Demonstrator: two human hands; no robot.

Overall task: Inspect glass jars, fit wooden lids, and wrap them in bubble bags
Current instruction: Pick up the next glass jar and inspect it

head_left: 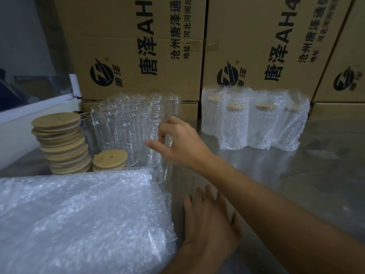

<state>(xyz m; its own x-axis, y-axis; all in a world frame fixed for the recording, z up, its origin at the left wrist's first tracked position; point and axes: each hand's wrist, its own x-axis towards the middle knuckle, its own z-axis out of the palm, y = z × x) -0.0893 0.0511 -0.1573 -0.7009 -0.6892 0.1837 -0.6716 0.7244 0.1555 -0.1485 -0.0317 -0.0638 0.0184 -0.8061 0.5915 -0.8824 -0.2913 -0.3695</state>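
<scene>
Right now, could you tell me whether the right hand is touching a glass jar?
Touching: the head view shows the right hand with fingers curled round a glass jar.

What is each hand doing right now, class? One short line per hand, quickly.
Left hand: open, fingers straight, resting beside the bubble bags.
Right hand: gripping a glass jar at the group's edge.

Clear glossy glass jars [126, 123]; matt wooden lids [59, 139]; brushed-metal table [296, 175].
</scene>
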